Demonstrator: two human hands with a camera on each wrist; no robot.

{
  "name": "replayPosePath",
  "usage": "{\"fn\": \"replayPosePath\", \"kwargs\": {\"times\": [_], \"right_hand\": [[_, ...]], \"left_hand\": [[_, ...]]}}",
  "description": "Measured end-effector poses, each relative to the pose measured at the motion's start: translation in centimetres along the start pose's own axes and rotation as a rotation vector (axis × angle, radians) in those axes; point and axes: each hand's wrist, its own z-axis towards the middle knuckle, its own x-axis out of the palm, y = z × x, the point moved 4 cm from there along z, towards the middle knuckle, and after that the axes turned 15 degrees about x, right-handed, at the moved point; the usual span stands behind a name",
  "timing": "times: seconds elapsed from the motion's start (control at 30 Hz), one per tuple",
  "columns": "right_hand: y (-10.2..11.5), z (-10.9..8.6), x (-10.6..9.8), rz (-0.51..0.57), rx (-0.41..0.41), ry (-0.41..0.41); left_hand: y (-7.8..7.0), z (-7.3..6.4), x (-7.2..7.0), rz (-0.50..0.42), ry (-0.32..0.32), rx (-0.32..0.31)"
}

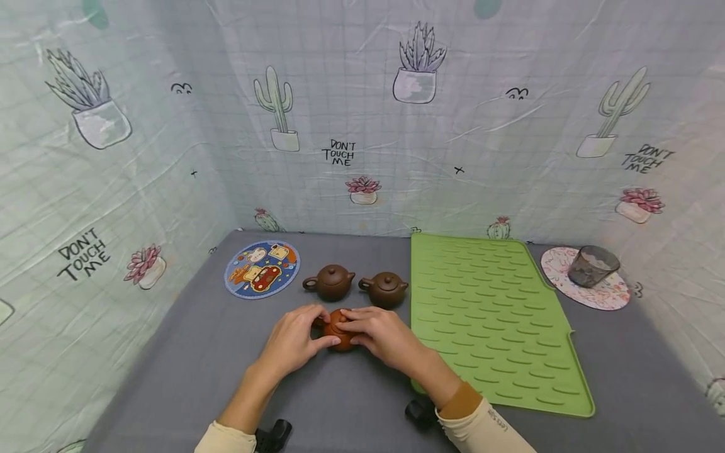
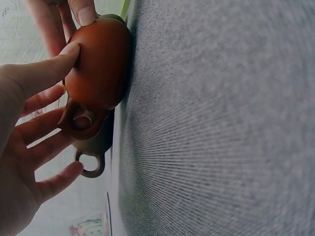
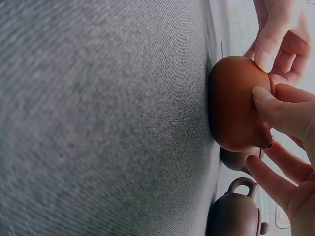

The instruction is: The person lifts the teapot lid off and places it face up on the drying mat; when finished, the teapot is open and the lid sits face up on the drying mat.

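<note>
A small reddish-brown clay teapot (image 1: 342, 343) stands upright on the grey table between both hands. My left hand (image 1: 291, 338) grips it from the handle side, with the thumb on its body. From the spout side my right hand (image 1: 387, 336) holds it, thumb against the body and fingers up at the lid. In the left wrist view the teapot's round body (image 2: 101, 64) and loop handle are visible; the right wrist view shows its short spout. Just behind stand two dark brown teapots, one at left (image 1: 333, 284) and one at right (image 1: 386, 291).
A green ridged mat (image 1: 476, 314) lies on the right of the table. At the back left is a round blue cartoon mat (image 1: 262, 270). A smoky glass (image 1: 591, 265) sits on a pink patterned round mat (image 1: 608, 297) at far right. Printed cloth walls surround the table.
</note>
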Motion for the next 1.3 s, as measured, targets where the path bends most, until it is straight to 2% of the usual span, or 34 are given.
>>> {"fn": "replayPosePath", "kwargs": {"times": [0.17, 0.4, 0.77, 1.1, 1.3], "right_hand": [[0.1, 0.0, 0.0, 0.011, 0.011, 0.008], [-0.2, 0.0, -0.1, 0.089, 0.030, -0.041], [-0.4, 0.2, -0.4, 0.175, 0.019, -0.096], [-0.8, 0.1, -2.2, 0.181, 0.009, -0.182], [-1.2, -0.3, -3.3, 0.190, 0.024, -0.212]], "left_hand": [[0.0, 0.0, 0.0, 0.004, -0.001, -0.011], [0.1, -0.1, 0.1, -0.007, -0.005, -0.034], [0.0, -0.2, -0.1, 0.005, -0.002, -0.022], [0.0, -0.4, 0.2, 0.015, -0.008, 0.027], [0.1, -0.4, 0.4, 0.001, 0.008, 0.015]]}}
